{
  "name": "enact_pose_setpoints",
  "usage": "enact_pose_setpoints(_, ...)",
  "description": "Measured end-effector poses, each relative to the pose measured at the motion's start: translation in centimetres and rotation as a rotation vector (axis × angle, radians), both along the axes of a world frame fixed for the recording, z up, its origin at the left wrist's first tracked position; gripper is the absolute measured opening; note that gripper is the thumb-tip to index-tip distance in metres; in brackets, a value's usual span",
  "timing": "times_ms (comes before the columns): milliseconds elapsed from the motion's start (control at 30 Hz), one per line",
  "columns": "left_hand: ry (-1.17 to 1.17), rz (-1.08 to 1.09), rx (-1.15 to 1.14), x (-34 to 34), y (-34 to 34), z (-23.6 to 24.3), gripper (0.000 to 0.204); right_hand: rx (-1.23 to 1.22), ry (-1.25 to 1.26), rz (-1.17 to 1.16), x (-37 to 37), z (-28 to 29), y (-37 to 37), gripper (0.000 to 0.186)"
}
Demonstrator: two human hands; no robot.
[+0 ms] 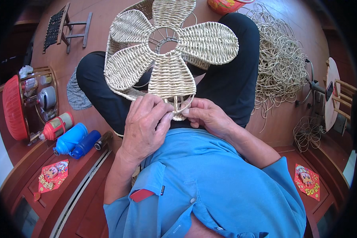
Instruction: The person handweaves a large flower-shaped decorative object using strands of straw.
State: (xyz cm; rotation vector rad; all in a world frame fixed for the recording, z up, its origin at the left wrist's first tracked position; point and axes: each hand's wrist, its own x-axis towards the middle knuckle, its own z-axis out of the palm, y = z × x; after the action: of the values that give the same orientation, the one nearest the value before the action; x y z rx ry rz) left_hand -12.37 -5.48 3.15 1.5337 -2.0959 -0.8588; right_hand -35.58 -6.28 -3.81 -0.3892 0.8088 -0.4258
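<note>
Loose rattan strands (281, 59) lay heaped right; blue bottles (73, 139) and a red basket (12, 108) sat left; a wooden stool (63, 25) stood upper left.

Flower-shaped woven piece (166, 47): pale straw-coloured rattan, matt, ribbed weave, bare wire hoop at centre. Loose rattan strands (281, 59) at the floor's right edge: dry, matt, tangled. Floor (103, 23): red-brown wood, smooth, slight sheen. Trousers (230, 79): black cloth, matt. Shirt (218, 178): blue cloth, soft, creased. Blue bottles (73, 141): smooth glossy plastic. Red basket (12, 109) at left edge: ribbed plastic. Wire flower frame (307, 133): thin bare metal.
</note>
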Motion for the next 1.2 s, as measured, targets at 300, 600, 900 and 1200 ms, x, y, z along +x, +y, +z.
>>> enact_pose_setpoints(300, 0.043, 0.027, 0.021, 0.1, 0.1, -0.3, 0.015, -0.692, 0.502, -0.066, 0.3, 2.4, 1.6, 0.008)
enact_pose_setpoints(600, 0.064, 0.057, -0.016, 0.0, 0.5, -0.8, 0.017, -1.426, 0.747, -0.132, 1.2, 2.0, 0.3, 0.011)
enact_pose_setpoints(900, 0.101, 0.117, -0.004, 0.0, 0.8, -1.3, 0.025, -1.247, 0.893, -0.118, 1.7, 2.7, 0.3, 0.017)
enact_pose_setpoints(1200, 0.172, 0.144, 0.02, -0.6, -0.3, -0.9, 0.026, -1.191, 0.778, -0.147, 2.0, 1.5, 0.6, 0.014)
